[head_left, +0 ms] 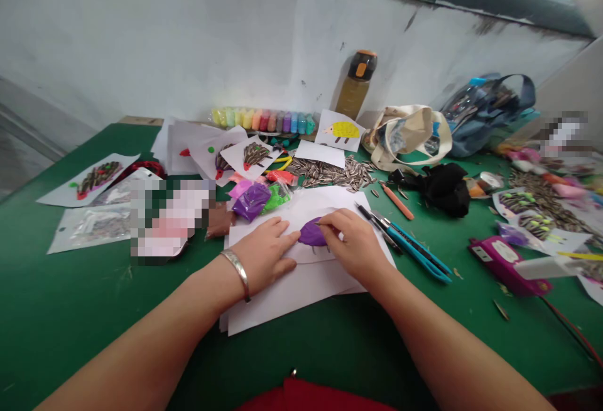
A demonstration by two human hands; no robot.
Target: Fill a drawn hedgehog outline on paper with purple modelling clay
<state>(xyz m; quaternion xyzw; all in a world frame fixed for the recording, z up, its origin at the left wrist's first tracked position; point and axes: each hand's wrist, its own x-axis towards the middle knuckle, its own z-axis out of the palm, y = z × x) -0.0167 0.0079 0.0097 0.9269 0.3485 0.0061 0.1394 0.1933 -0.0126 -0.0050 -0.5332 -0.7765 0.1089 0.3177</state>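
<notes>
A flat purple clay shape (311,233) lies on a white paper sheet (287,291) on the green table (70,310). My left hand (266,254), with a silver bracelet on its wrist, lies flat on the paper, its fingers stretched out against the clay's left edge. My right hand (351,241) sits on the clay's right side. Its thumb and forefinger are pinched together on the top of the clay, holding something too small to name.
Clay bags (257,198), a heap of sunflower seeds (330,173), and finished seed hedgehog pictures (254,154) lie behind the paper. Blue-handled tools (414,252) and an orange pencil (398,202) rest at right. A bottle (355,84), bags (490,109), and a clay strip (264,120) line the wall.
</notes>
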